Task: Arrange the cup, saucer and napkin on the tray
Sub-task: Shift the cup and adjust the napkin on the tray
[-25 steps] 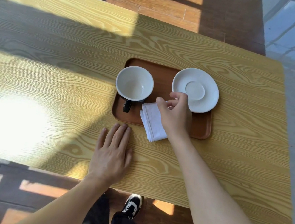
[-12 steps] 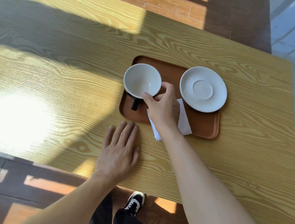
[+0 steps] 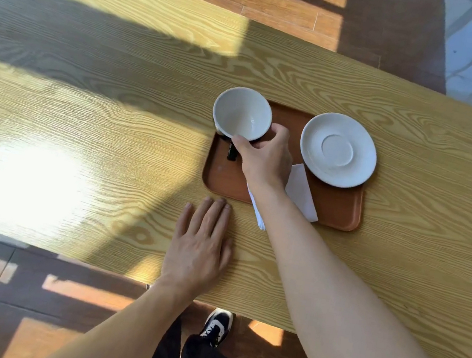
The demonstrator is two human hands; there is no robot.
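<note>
On the yellow wood-grain table (image 3: 111, 125) the left hand (image 3: 201, 245) lies flat and open beside the brown rectangular plastic tray (image 3: 339, 209). The white ceramic saucer (image 3: 338, 149) overhangs its far right corner. The right hand (image 3: 267, 156) pinches the tilted white ceramic cup (image 3: 242, 113) by its rim: rigid, breakable, probably slick, safer by its dark handle (image 3: 231, 154). The soft folded white napkin (image 3: 301, 192) overhangs the tray's near edge.
</note>
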